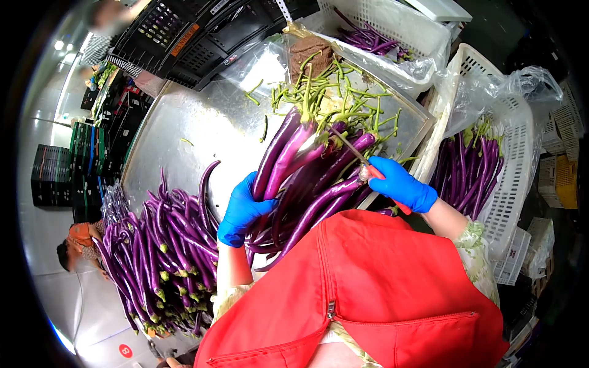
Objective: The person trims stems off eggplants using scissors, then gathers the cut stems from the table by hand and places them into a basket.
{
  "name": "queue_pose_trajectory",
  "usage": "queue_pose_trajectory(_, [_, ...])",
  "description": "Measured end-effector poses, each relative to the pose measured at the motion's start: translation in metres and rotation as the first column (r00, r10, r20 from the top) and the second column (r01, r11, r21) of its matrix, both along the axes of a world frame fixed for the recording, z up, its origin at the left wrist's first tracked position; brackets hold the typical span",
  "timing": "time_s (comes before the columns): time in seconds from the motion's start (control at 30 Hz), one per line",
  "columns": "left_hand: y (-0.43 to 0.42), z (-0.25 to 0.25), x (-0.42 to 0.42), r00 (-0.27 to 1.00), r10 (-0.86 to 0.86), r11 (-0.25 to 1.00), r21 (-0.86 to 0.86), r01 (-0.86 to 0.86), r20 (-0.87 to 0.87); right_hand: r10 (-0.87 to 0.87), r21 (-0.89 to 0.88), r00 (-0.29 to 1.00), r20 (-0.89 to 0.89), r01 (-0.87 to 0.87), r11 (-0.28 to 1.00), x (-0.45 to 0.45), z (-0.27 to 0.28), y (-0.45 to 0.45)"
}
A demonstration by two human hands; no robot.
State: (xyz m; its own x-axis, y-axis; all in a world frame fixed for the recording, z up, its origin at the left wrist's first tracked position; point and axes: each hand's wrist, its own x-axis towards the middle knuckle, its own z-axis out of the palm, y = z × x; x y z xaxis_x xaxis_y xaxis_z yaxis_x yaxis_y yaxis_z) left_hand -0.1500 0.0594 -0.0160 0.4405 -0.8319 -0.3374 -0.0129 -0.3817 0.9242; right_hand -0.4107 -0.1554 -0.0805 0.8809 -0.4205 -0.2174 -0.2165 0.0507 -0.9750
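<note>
My left hand (244, 211), in a blue glove, is closed around long purple eggplants (283, 152) whose green stem ends point away from me. In my right hand (402, 186), also blue-gloved, is a knife with a red handle (375, 172). Its blade slants up and left across the eggplants near their stem ends. More eggplants (319, 211) lie loose between my hands and the red apron (380, 270). Beyond them, cut green stems (350, 92) are scattered over the metal table (178, 126).
A big heap of eggplants (153, 245) covers the table's left side. White crates (515, 165) holding eggplants stand at right and back right. Black crates (196, 43) line the far edge, beside a brown cloth (310, 54). Other people (83, 245) are at the left.
</note>
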Motion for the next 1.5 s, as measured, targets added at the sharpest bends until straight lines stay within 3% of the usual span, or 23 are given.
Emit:
queue_pose_trajectory(0.03, [0.0, 0.0, 0.002, 1.0, -0.008, 1.0, 0.013, 0.008, 0.026, -0.029, 0.068, 0.999, 0.044, 0.026, 0.997, -0.001, -0.005, -0.001])
queue_pose_trajectory(0.07, [0.002, -0.002, 0.004, 0.999, -0.016, 1.0, 0.026, 0.015, 0.05, -0.024, 0.29, 0.999, 0.027, 0.015, 0.957, -0.001, 0.031, 0.0])
queue_pose_trajectory(0.17, [0.002, -0.002, 0.001, 0.999, -0.037, 0.998, 0.044, 0.035, 0.039, 0.059, 0.276, 0.989, 0.136, -0.095, 0.956, -0.002, 0.026, -0.013])
queue_pose_trajectory(0.4, [0.002, -0.005, -0.002, 0.979, -0.152, 0.987, 0.067, 0.144, 0.139, 0.188, 0.122, 0.977, 0.103, -0.2, 0.972, 0.001, 0.022, -0.03])
queue_pose_trajectory(0.63, [-0.001, 0.005, -0.001, 0.854, -0.462, 0.887, 0.132, 0.443, 0.239, 0.318, 0.094, 0.928, 0.193, -0.34, 0.936, 0.002, 0.034, -0.037])
queue_pose_trajectory(0.77, [-0.003, 0.001, -0.001, 0.851, -0.474, 0.881, 0.127, 0.456, 0.225, 0.314, 0.107, 0.935, 0.161, -0.333, 0.937, 0.002, 0.028, -0.038])
queue_pose_trajectory(0.9, [0.001, -0.005, 0.002, 0.89, -0.416, 0.909, 0.111, 0.402, 0.187, 0.345, -0.191, 0.939, 0.018, -0.335, 0.923, -0.002, 0.026, -0.04])
queue_pose_trajectory(1.0, [0.003, -0.001, 0.006, 0.913, -0.373, 0.924, 0.16, 0.348, 0.168, 0.151, -0.252, 0.987, -0.06, -0.161, 0.954, -0.004, 0.032, -0.025])
queue_pose_trajectory(1.1, [0.006, 0.001, 0.008, 0.958, -0.257, 0.962, 0.132, 0.241, 0.124, 0.055, -0.031, 0.997, 0.048, -0.053, 0.998, -0.007, 0.012, -0.014])
queue_pose_trajectory(1.13, [0.008, -0.001, 0.01, 0.964, -0.244, 0.968, 0.086, 0.236, 0.104, 0.051, 0.174, 0.982, 0.179, -0.083, 0.981, -0.008, 0.01, -0.012])
queue_pose_trajectory(1.17, [0.01, -0.002, 0.012, 0.969, -0.225, 0.973, 0.073, 0.218, 0.101, 0.058, 0.215, 0.964, 0.261, -0.116, 0.97, -0.007, 0.01, -0.008])
queue_pose_trajectory(1.4, [0.013, 0.002, 0.013, 0.974, -0.221, 0.974, 0.054, 0.219, 0.054, 0.168, 0.14, 0.976, 0.142, -0.188, 0.972, -0.005, 0.014, -0.006])
queue_pose_trajectory(1.5, [0.012, 0.006, 0.013, 0.958, -0.26, 0.964, 0.081, 0.252, 0.117, 0.126, 0.219, 0.97, 0.209, -0.172, 0.96, -0.002, 0.021, -0.01])
